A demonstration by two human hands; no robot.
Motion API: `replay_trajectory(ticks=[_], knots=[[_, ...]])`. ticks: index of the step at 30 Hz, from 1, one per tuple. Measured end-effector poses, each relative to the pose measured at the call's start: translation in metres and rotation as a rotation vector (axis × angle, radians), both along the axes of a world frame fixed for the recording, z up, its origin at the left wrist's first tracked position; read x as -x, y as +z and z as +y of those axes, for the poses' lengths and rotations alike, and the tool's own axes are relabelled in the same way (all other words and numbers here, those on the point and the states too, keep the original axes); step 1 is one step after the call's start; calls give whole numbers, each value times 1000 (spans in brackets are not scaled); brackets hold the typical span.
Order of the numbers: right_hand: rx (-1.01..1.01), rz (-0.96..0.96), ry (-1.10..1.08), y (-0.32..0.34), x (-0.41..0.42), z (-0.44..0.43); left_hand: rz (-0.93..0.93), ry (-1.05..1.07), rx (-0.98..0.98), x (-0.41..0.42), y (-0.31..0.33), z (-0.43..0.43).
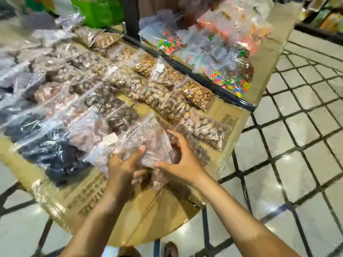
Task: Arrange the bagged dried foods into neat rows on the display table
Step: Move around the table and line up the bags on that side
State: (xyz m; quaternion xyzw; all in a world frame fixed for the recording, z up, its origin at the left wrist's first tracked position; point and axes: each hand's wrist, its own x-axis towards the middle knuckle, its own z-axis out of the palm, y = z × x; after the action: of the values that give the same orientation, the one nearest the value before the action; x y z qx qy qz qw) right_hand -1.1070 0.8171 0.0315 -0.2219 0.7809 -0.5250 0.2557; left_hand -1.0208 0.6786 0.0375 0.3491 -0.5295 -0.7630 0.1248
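Head view, looking down on a cardboard-lined display surface (115,210). At lower centre of the frame, both hands hold a clear bag of reddish-brown dried pieces (154,143) just above the near edge of the surface. The left hand (122,166) grips the bag's lower left side, thumb on top and fingers curled beneath. The right hand (183,160) grips the right side, its fingers (176,138) bent over the top of the plastic and the thumb against the near edge. A two-sided hold of this kind probably keeps the loose contents level and the bag flat, so that it can be laid square to its neighbours. Diagonal rows of bagged nuts (167,97) run from centre towards upper left, each bag overlapping the next so that the contents show. The held bag sits at the near end of one such row, where a gap appears open, though motion blur makes the exact slot uncertain. Dark-filled bags (61,160) occupy the lower left. Bags of coloured sweets (228,78) lie apart at upper right, beyond a dark rail (204,84).
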Motion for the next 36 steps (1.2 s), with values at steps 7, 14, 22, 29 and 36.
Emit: replay_trajectory(ticks=[7, 14, 22, 29, 36], knots=[[-33, -233, 118, -55, -18, -6, -52, -76, 348, -47, -27, 3], [-171, -32, 211, -68, -29, -27, -186, 168, 238, -93, -48, -12], [-160, -1, 171, -83, -37, -34, -222, 53, 297, -95, -72, 28], [99, 71, 175, -64, -8, -45, -349, 124, 391, -89, -81, 42], [62, -19, 316, -72, 5, -55, -369, 287, 388, -80, -86, 68]])
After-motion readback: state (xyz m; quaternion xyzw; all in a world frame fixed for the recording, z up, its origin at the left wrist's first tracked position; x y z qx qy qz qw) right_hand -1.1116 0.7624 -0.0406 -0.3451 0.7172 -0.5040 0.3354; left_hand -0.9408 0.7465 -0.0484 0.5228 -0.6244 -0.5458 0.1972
